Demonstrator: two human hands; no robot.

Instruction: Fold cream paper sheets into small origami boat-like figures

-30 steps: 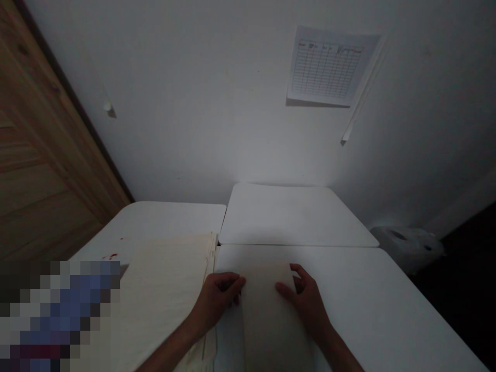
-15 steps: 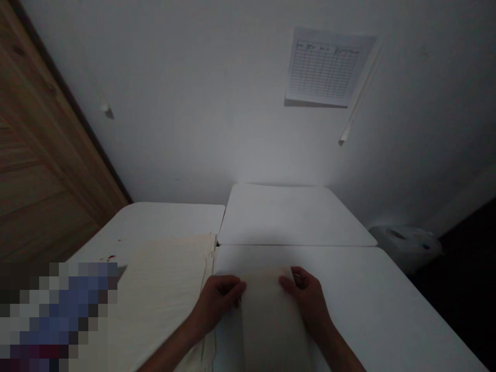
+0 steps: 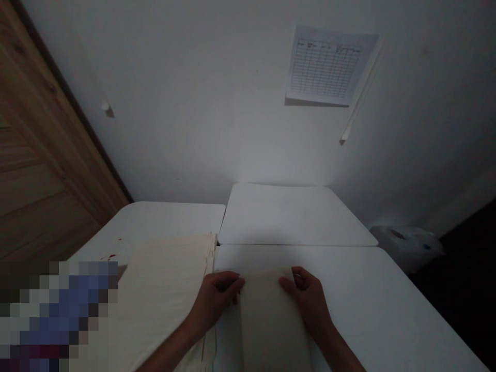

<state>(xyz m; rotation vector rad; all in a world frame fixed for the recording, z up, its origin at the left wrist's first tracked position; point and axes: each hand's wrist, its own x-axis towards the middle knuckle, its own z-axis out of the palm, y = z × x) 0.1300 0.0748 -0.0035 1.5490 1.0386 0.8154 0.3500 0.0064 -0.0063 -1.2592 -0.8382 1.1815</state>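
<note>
A folded cream cloth [image 3: 273,320] forms a long strip in front of me, its near end cut off by the bottom of the view. My left hand [image 3: 220,294] pinches its far left corner between thumb and fingers. At the far right corner, my right hand [image 3: 304,294] grips the edge, thumb on top and fingers behind. A stack of cream cloths [image 3: 163,289] with frayed right edges lies to the left, partly under my left forearm.
White tabletops [image 3: 372,299] meet at narrow seams, with a raised-looking white panel [image 3: 294,214] against the wall. A printed chart [image 3: 325,67] hangs there. At right stands a pale plastic container [image 3: 406,245]; a wooden door [image 3: 46,155] is at left. Blurred-out blue patch [image 3: 70,305] lower left.
My left hand has shifted slightly up and away from me with its corner of the cloth. My right hand stays in place.
</note>
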